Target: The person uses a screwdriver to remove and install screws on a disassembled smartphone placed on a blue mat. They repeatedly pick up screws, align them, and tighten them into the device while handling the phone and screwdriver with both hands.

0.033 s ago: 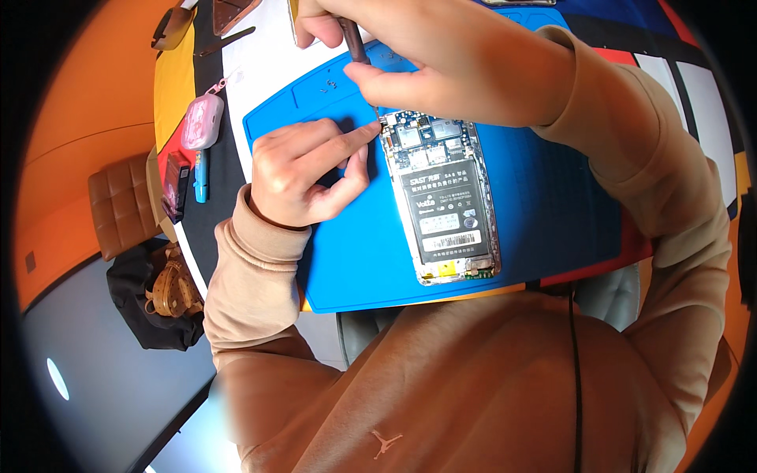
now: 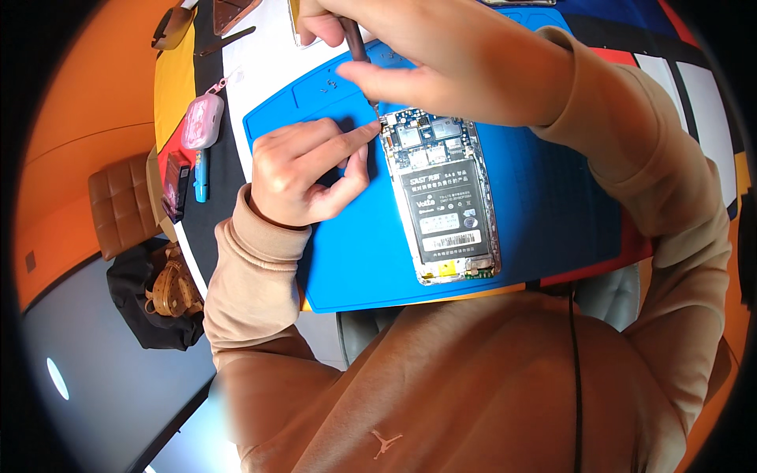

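Observation:
An opened phone (image 2: 441, 197) lies on the blue mat (image 2: 355, 268), its black battery and blue circuit board exposed. My left hand (image 2: 307, 169) rests at the phone's left, the index finger stretched out so its tip touches the upper left corner. The other fingers of that hand are loosely bent, with nothing seen in them. Above the board, my right hand (image 2: 402, 59) is closed round a dark-handled screwdriver (image 2: 355, 41). The shaft points down at the same corner, beside the left fingertip. Its exact contact point is too small to make out.
Several tiny screws (image 2: 329, 83) lie on the mat's upper left. Left of it are a pink case (image 2: 203, 122), a blue pen-like item (image 2: 201, 177) and a dark box (image 2: 177, 185). A brown chair (image 2: 126, 201) stands farther left.
My right thumb has shifted slightly left and up along the screwdriver. My left hand and the phone stay where they were.

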A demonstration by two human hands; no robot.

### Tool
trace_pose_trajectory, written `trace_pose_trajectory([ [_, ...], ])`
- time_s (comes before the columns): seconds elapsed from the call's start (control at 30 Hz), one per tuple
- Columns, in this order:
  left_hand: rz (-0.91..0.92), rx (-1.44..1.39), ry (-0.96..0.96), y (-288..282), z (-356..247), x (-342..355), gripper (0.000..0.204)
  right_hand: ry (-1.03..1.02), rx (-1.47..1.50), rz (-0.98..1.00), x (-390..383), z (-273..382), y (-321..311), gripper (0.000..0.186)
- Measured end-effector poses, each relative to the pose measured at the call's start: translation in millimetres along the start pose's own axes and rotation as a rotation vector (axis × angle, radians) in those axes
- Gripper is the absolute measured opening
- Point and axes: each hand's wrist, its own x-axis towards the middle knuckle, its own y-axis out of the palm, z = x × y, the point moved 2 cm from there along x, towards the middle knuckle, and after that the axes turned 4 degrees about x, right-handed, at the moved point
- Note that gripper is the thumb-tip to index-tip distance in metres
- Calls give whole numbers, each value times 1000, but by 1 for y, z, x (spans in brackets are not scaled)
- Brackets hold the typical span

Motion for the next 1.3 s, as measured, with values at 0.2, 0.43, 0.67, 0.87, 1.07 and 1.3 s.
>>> trace_pose_trajectory([
  [0.2,-22,7,17,0,1,1,26,25,32,-112,-9,-9,11,41],
  [0.43,-1,19,6,-1,-1,0,27,-175,-27,-251,-7,-11,18,45],
  [0.67,15,24,6,-1,-1,1,28,-132,75,-241,-14,-7,15,38],
  [0.87,25,28,-7,-2,-1,0,27,-196,94,-409,-19,-12,29,29],
  [1.07,11,37,13,-2,-1,1,26,-221,220,-454,-19,-7,24,26],
  [1.3,-35,-8,-42,1,0,0,26,105,820,-520,-23,-26,22,14],
])
